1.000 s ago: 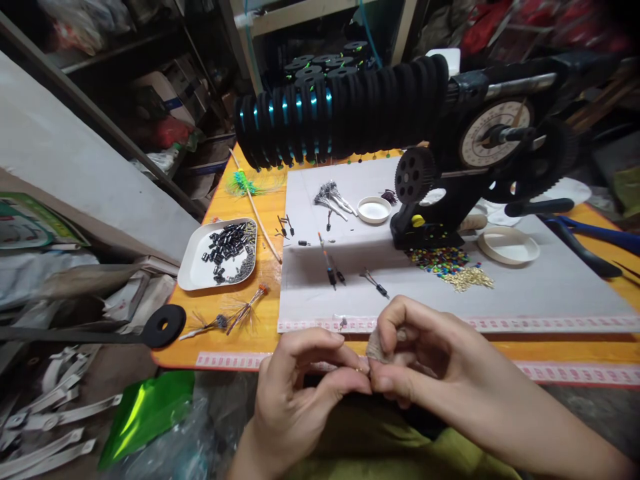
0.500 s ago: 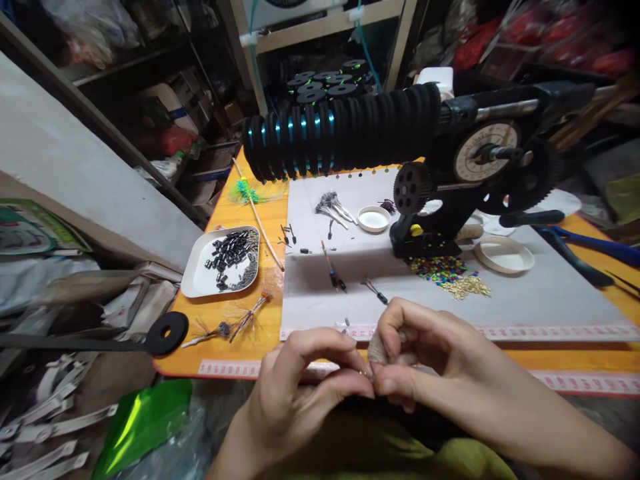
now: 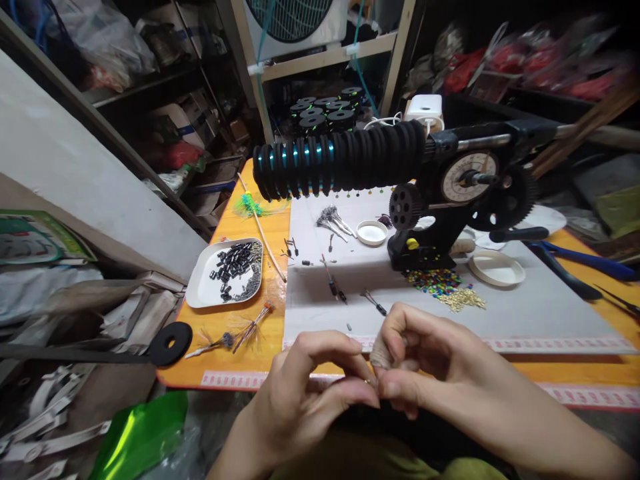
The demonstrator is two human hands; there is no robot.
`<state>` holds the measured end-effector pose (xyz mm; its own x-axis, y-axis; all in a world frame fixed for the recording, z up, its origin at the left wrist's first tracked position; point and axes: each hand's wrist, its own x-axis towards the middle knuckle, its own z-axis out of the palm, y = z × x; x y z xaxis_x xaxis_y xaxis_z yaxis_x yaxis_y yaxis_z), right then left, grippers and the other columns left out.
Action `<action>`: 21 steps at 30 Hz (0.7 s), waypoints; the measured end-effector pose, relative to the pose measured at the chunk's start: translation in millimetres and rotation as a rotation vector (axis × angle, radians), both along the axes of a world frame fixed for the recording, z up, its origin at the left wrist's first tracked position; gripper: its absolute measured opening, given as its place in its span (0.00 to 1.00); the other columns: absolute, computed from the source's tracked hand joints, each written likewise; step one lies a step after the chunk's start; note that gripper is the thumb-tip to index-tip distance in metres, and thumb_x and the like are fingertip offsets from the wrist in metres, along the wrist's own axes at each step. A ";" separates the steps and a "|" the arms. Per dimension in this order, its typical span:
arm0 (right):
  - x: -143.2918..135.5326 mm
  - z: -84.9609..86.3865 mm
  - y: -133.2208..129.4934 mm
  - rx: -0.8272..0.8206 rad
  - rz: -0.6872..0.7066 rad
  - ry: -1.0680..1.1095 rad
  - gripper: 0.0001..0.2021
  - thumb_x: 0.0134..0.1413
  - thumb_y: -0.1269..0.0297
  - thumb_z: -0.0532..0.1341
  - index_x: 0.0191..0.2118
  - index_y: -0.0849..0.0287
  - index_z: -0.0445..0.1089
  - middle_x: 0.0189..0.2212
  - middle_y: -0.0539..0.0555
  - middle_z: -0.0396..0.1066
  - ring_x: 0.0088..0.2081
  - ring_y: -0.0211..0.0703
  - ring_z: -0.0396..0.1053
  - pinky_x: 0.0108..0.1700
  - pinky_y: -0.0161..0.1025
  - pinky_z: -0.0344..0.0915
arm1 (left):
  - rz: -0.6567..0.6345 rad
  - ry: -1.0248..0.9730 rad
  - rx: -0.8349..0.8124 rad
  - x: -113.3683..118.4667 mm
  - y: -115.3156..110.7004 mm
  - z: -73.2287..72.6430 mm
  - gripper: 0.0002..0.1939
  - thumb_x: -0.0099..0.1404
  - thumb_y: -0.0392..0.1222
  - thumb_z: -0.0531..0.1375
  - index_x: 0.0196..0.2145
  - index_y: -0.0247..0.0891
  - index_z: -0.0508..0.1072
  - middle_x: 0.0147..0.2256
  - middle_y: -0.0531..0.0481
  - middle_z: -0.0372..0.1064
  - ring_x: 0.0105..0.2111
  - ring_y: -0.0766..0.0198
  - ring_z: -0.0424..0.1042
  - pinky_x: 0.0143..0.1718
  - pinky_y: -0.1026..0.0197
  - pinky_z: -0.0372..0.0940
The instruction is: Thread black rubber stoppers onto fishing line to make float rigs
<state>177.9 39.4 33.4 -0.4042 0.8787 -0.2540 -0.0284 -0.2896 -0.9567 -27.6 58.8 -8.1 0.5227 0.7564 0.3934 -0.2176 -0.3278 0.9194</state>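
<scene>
My left hand (image 3: 315,383) and my right hand (image 3: 430,367) meet fingertip to fingertip just in front of the table's near edge. Thumb and finger of the left are pinched on a tiny gold-coloured piece (image 3: 369,381), only a glint of which shows. The right hand's thumb and fingers are closed too; what they hold is hidden or too small to name. Beige wrapping (image 3: 381,355) covers one right fingertip. Just beyond the hands, a small black part with thin wires (image 3: 375,303) and a tiny grey piece (image 3: 349,327) lie on the grey board (image 3: 320,313).
A black winding machine (image 3: 415,247) carries a row of black spools (image 3: 340,157), some with blue line. Beneath it lie coloured beads (image 3: 433,280) and gold pieces (image 3: 465,300). Left is a white tray (image 3: 197,283) of black parts; blue-handled pliers (image 3: 590,260) lie right.
The view has tilted up, so the table and machine appear slightly lower. Both hands stay pinched together with barely any shift.
</scene>
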 end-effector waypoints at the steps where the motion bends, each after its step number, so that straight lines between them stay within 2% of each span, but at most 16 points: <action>1: -0.2 -0.1 0.0 0.003 -0.003 -0.006 0.13 0.58 0.61 0.66 0.33 0.56 0.59 0.25 0.44 0.65 0.27 0.32 0.65 0.29 0.30 0.62 | -0.009 -0.007 0.001 0.3 -0.2 0.5 0.27 0.65 0.28 0.63 0.55 0.54 0.63 0.36 0.52 0.74 0.34 0.67 0.76 0.33 0.68 0.75; 4: -1.3 -0.1 1.3 0.026 -0.019 -0.038 0.14 0.58 0.61 0.66 0.32 0.56 0.58 0.26 0.45 0.65 0.27 0.33 0.66 0.29 0.31 0.62 | -0.020 0.034 0.015 0.8 0.5 4.0 0.26 0.65 0.30 0.63 0.55 0.53 0.62 0.36 0.51 0.73 0.34 0.67 0.76 0.32 0.67 0.76; 6: -2.0 0.5 3.1 0.049 -0.024 -0.063 0.14 0.58 0.61 0.66 0.32 0.56 0.58 0.26 0.45 0.67 0.27 0.34 0.67 0.29 0.31 0.63 | -0.005 0.111 0.099 0.8 3.5 8.0 0.24 0.66 0.30 0.62 0.55 0.50 0.61 0.36 0.51 0.73 0.34 0.65 0.76 0.32 0.66 0.76; 11: -3.1 0.5 6.5 0.115 -0.024 -0.075 0.11 0.62 0.60 0.63 0.35 0.55 0.59 0.26 0.45 0.67 0.26 0.33 0.68 0.27 0.29 0.65 | 0.070 0.265 0.603 3.1 17.1 14.6 0.21 0.67 0.26 0.57 0.56 0.39 0.62 0.33 0.47 0.74 0.29 0.65 0.73 0.31 0.63 0.72; 13: -3.8 -1.4 4.5 0.209 -0.065 -0.154 0.08 0.66 0.59 0.59 0.38 0.55 0.61 0.30 0.46 0.68 0.28 0.34 0.69 0.29 0.30 0.67 | 0.127 0.259 0.689 5.3 20.8 11.4 0.22 0.66 0.24 0.56 0.55 0.38 0.62 0.30 0.49 0.72 0.27 0.64 0.70 0.29 0.62 0.70; 16: -5.3 -5.3 -4.1 0.425 -0.146 -0.358 0.03 0.70 0.64 0.52 0.42 0.53 0.62 0.33 0.48 0.70 0.33 0.36 0.72 0.35 0.32 0.70 | 0.216 0.170 0.645 9.3 21.4 1.9 0.25 0.63 0.21 0.56 0.54 0.41 0.62 0.28 0.52 0.68 0.26 0.65 0.67 0.28 0.61 0.67; 18: -6.5 -8.1 -12.1 0.585 -0.192 -0.473 0.05 0.68 0.70 0.52 0.44 0.52 0.61 0.36 0.49 0.71 0.37 0.37 0.74 0.39 0.33 0.71 | 0.268 0.072 0.570 11.9 19.3 -4.4 0.28 0.62 0.20 0.57 0.55 0.42 0.61 0.30 0.52 0.67 0.28 0.65 0.67 0.29 0.61 0.67; 21: -8.6 -11.9 -21.5 0.764 -0.248 -0.574 0.11 0.64 0.75 0.55 0.47 0.51 0.60 0.36 0.50 0.72 0.36 0.38 0.75 0.35 0.31 0.71 | 0.315 -0.033 0.475 15.8 15.3 -10.1 0.31 0.60 0.17 0.56 0.56 0.44 0.61 0.33 0.52 0.67 0.30 0.66 0.68 0.30 0.61 0.68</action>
<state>169.3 17.8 21.4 -0.1795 0.9313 0.3169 0.5226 0.3632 -0.7714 -11.7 74.0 -18.2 0.2825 0.6096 0.7407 -0.0682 -0.7574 0.6493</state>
